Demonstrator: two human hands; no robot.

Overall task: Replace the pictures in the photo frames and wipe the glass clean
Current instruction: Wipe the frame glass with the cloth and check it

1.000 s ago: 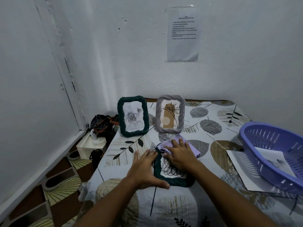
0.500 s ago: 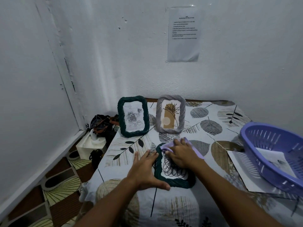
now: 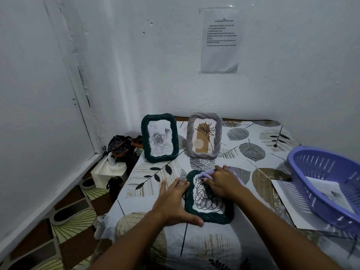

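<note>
A dark green frame (image 3: 209, 215) with a black scribble picture lies flat on the table in front of me. My left hand (image 3: 173, 201) rests flat against its left edge, thumb along the lower rim, steadying it. My right hand (image 3: 224, 182) presses a lilac cloth (image 3: 206, 174) onto the upper part of the glass, fingers bunched on the cloth. Behind stand two upright frames: a dark green one (image 3: 159, 138) with a rose drawing and a grey one (image 3: 204, 136) with a brown plant print.
A purple plastic basket (image 3: 319, 182) holding a sheet of paper sits at the right, on top of loose white sheets (image 3: 286, 199). The leaf-patterned tablecloth (image 3: 253, 149) covers the table. A tissue box (image 3: 109, 170) and dark bags sit on the floor at the left. A notice hangs on the wall.
My right hand with the cloth has slid up and left across the lying frame's glass, uncovering more of the scribble picture. My left hand has stayed at the frame's left edge.
</note>
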